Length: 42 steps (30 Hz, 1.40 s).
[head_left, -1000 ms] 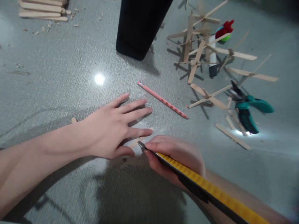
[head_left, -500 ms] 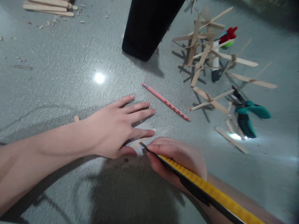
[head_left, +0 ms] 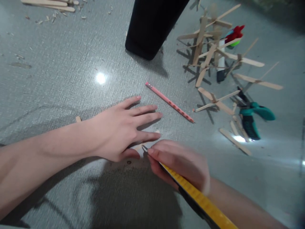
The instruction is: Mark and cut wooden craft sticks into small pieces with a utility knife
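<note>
My left hand [head_left: 126, 127] lies flat with fingers spread, pressing a wooden craft stick [head_left: 139, 146] to the table; most of the stick is under the hand. My right hand [head_left: 178, 165] is closed round a yellow and black utility knife [head_left: 200, 197]. The knife's blade tip [head_left: 144, 147] meets the stick's edge between my left thumb and index finger. A pink pencil [head_left: 169, 102] rests just beyond my left fingertips. Another wooden stick end [head_left: 78, 119] shows beside my left forearm.
Crossed wooden stick pieces [head_left: 209, 47] stand at the upper right, near green-handled pliers [head_left: 250, 117] and cut stick bits [head_left: 234, 141]. A black object [head_left: 152, 28] stands at top centre. More craft sticks [head_left: 50, 3] and shavings [head_left: 53, 16] lie at the upper left.
My right hand and the knife have shifted, with the knife handle now angled more steeply towards me. My left hand has moved slightly right. The blade stays at the stick.
</note>
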Each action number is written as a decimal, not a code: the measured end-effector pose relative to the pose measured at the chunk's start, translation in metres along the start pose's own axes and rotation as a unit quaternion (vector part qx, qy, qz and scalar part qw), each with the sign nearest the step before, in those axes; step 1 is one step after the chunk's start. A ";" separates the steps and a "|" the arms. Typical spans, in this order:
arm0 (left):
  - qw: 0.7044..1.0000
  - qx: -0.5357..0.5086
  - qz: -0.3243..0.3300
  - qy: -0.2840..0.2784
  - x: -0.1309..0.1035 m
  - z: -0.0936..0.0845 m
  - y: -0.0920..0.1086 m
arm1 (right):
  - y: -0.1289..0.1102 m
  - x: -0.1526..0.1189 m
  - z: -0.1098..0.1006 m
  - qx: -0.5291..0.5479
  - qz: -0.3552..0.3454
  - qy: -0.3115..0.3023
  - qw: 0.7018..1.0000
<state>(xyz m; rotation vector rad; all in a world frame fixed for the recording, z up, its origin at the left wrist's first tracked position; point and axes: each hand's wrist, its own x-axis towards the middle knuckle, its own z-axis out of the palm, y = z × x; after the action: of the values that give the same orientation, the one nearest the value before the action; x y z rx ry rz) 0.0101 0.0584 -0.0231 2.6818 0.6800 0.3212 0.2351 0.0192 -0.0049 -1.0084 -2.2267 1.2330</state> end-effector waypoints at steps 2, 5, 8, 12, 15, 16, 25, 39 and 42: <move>1.000 0.001 0.004 0.006 0.000 0.000 0.000 | -0.003 0.002 -0.001 0.049 0.021 -0.008 0.999; 1.000 0.000 -0.001 0.010 0.000 0.001 0.000 | -0.002 0.002 0.000 0.093 0.059 -0.017 0.994; 1.000 -0.003 -0.011 0.005 -0.001 0.002 0.000 | 0.000 0.000 0.000 0.113 0.095 -0.029 0.989; 1.000 -0.003 -0.017 -0.003 -0.001 0.002 0.000 | 0.002 -0.002 0.001 0.130 0.088 -0.030 0.987; 1.000 -0.001 -0.020 -0.016 -0.001 0.002 0.000 | 0.000 -0.001 0.000 0.116 0.083 -0.028 0.989; 1.000 0.001 -0.020 -0.020 -0.001 0.001 0.000 | -0.001 0.000 0.000 0.113 0.087 -0.030 0.989; 1.000 -0.007 -0.016 -0.006 0.001 0.003 0.000 | -0.002 0.006 -0.004 0.063 -0.034 0.004 0.997; 0.999 -0.009 -0.017 -0.025 0.002 0.002 0.000 | 0.004 0.001 -0.001 -0.039 -0.126 0.012 0.991; 1.000 -0.009 -0.014 -0.022 0.002 0.002 -0.001 | 0.003 0.001 0.001 -0.008 -0.099 0.020 0.995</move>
<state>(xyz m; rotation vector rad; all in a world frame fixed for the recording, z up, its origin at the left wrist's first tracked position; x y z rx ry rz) 0.0121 0.0590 -0.0253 2.6513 0.6977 0.2594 0.2353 0.0203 -0.0078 -0.7893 -2.2455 1.1007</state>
